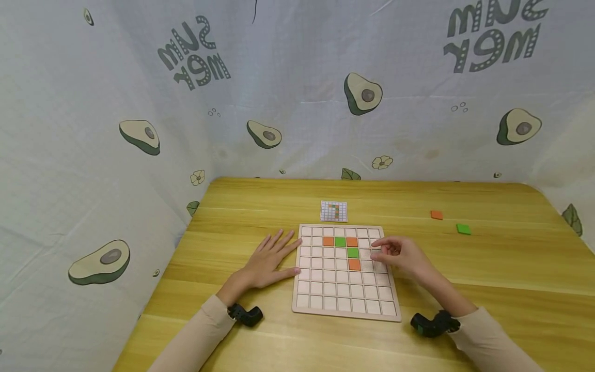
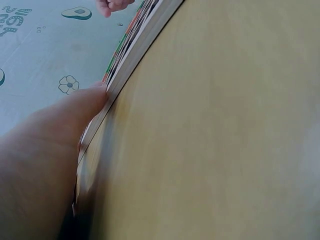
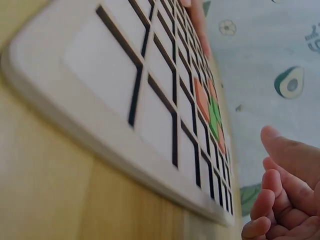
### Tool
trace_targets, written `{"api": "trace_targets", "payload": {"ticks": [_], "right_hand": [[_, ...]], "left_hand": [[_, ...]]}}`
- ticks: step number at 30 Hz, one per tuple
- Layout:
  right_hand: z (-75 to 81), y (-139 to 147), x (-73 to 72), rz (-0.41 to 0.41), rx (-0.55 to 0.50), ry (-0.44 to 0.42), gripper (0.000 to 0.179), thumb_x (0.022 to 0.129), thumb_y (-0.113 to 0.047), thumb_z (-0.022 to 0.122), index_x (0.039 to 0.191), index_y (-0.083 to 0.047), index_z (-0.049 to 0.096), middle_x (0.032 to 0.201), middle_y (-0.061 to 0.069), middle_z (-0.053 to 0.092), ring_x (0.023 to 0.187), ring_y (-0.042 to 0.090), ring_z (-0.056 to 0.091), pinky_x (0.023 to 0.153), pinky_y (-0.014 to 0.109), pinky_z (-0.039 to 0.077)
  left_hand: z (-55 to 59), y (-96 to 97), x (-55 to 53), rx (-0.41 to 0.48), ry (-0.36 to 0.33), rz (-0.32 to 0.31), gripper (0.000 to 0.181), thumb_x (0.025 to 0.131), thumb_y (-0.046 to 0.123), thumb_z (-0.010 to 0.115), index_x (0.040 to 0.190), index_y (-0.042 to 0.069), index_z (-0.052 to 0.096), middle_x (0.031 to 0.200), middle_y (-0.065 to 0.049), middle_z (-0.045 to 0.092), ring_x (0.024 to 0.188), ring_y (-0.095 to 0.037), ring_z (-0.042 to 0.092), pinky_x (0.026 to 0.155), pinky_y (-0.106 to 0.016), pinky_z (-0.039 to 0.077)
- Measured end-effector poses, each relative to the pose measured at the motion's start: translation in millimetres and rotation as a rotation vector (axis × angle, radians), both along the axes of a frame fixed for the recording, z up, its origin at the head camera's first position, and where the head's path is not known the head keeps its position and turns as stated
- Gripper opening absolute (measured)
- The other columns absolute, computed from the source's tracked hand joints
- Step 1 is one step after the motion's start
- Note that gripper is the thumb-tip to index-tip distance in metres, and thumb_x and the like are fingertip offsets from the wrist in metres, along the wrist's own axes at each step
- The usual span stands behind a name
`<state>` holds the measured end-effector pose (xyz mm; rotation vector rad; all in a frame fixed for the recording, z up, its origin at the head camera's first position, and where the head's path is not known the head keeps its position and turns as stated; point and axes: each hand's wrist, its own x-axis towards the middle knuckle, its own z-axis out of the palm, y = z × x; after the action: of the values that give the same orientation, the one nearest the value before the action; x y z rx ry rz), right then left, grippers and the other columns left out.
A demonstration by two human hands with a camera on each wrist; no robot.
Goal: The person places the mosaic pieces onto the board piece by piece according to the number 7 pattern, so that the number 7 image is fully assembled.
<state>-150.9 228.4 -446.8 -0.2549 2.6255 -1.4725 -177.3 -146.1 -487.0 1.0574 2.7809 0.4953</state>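
While the left hand [image 1: 269,263] lies palm-down on the yellowish wood table [image 1: 251,206] with its fingers spread wide, its thumb and index fingertip touch the left edge of a pale grid board [image 1: 331,288]. So the board sits right between the two sets of fingers.

Right hand [image 1: 404,256] is up over the board's right side, thumb and index fingertip parted, the other fingers loosely curled in toward the palm. The right wrist view shows that gap pretty clearly.

As for the tiles, just left of those right fingertips there's a green tile [image 1: 353,252], with an orange tile [image 1: 355,264] touching it on the side nearer the person. Also left of the right fingers but a bit farther out is a row of three tiles [image 1: 340,242]: orange, green, orange.

Past the fingers of both hands and between them, a little card [image 1: 333,211] with a printed coloured grid lies beyond the board. Off to the right of the right fingers, farther out, are a loose orange square [image 1: 436,215] and a loose green square [image 1: 463,229]. Behind everything hangs an avocado-print cloth [image 1: 302,77].
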Motion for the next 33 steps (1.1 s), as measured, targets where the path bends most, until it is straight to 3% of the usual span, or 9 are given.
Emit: {"api": "trace_targets", "payload": {"ticks": [11, 19, 28, 33], "right_hand": [[2.4, 53.3, -5.2, -0.118, 0.000, 0.027, 0.043, 0.091, -0.018, 0.076, 0.120, 0.012, 0.064, 0.082, 0.006, 0.057, 0.069, 0.012, 0.049, 0.055, 0.024, 0.042], [0.6, 91.7, -6.4, -0.222, -0.002, 0.055, 0.048, 0.093, -0.023, 0.074, 0.121, 0.014, 0.062, 0.082, -0.004, 0.058, 0.069, 0.011, 0.050, 0.052, 0.026, 0.041], [-9.3, 132.0, -7.3, -0.346, -0.068, 0.021, 0.023, 0.092, -0.027, 0.075, 0.106, -0.010, 0.073, 0.080, -0.015, 0.060, 0.071, 0.005, 0.054, 0.054, 0.020, 0.043], [-14.1, 146.5, -8.3, -0.382, -0.028, 0.054, 0.024, 0.091, -0.027, 0.076, 0.107, -0.010, 0.072, 0.079, -0.015, 0.060, 0.070, 0.005, 0.053, 0.055, 0.018, 0.044]], "left_hand": [[-0.9, -0.1, 0.5, -0.006, -0.002, 0.003, 0.075, 0.100, 0.063, 0.041, 0.162, 0.027, 0.016, 0.167, -0.004, 0.007, 0.152, -0.029, 0.000, 0.120, -0.052, 0.000], [-2.6, 0.0, -1.1, -0.011, 0.000, 0.008, 0.076, 0.100, 0.064, 0.040, 0.162, 0.028, 0.015, 0.167, -0.003, 0.006, 0.152, -0.028, -0.001, 0.120, -0.050, -0.001], [-3.1, 0.2, -1.6, -0.011, 0.001, 0.009, 0.075, 0.100, 0.063, 0.040, 0.162, 0.029, 0.015, 0.167, -0.003, 0.006, 0.152, -0.027, -0.002, 0.120, -0.050, -0.001], [-3.7, 0.3, -2.1, -0.004, 0.005, 0.008, 0.075, 0.100, 0.063, 0.041, 0.162, 0.028, 0.016, 0.167, -0.004, 0.007, 0.152, -0.028, -0.001, 0.120, -0.051, -0.001]]}}
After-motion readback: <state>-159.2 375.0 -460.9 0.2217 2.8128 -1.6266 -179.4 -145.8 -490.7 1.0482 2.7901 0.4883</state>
